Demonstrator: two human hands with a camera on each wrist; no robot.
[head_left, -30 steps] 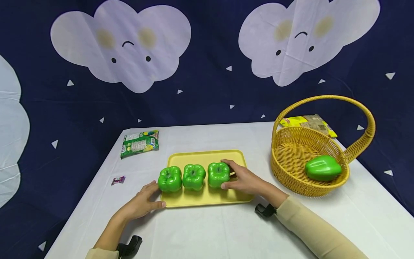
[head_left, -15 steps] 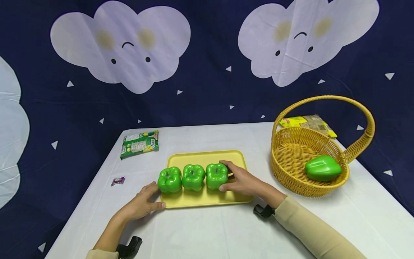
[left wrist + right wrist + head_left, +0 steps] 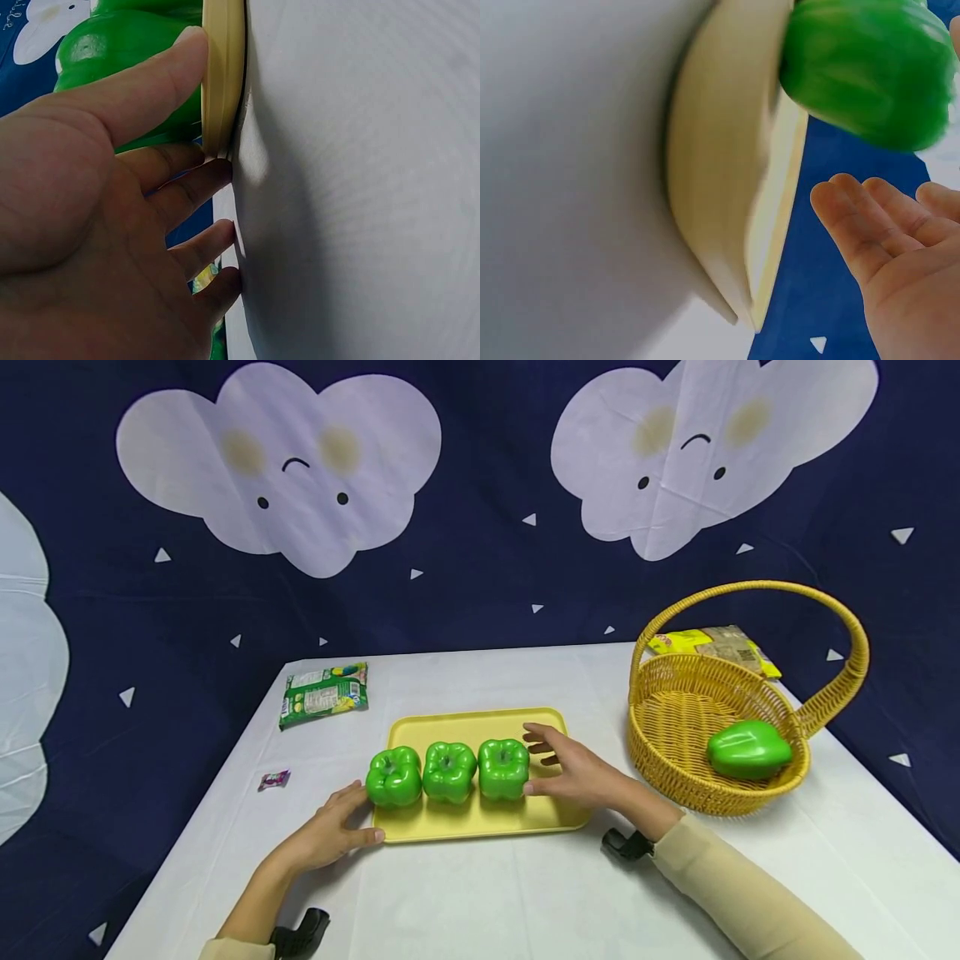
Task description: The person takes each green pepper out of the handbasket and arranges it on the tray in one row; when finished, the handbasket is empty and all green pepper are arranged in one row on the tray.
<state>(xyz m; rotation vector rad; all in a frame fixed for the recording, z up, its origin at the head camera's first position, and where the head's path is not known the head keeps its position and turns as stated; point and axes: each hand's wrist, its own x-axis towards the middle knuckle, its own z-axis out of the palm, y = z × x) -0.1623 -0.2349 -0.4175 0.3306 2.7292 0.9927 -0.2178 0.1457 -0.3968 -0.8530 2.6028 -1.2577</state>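
Observation:
On the yellow tray (image 3: 480, 828) stand three green bell peppers in a row: a left pepper (image 3: 394, 777), a middle pepper (image 3: 449, 772) and a right pepper (image 3: 503, 769). My left hand (image 3: 330, 832) rests at the tray's near left corner. In the left wrist view its thumb touches the tray rim (image 3: 223, 82), and its nearly straight fingers reach the tablecloth. Just right of the right pepper is my right hand (image 3: 573, 772), fingers spread and holding nothing. In the right wrist view a gap shows between its fingers and the pepper (image 3: 866, 71).
To the right stands a wicker basket (image 3: 675, 779) with a tall handle, another green pepper (image 3: 748, 749) lying inside. A yellow packet (image 3: 720, 646) lies behind it. At the left are a green snack packet (image 3: 325, 693) and a small wrapped candy (image 3: 273, 779).
The right pepper shifted slightly left against the middle one while my right hand held it. Now that hand has let go and drawn back to the right. My left hand stayed in place.

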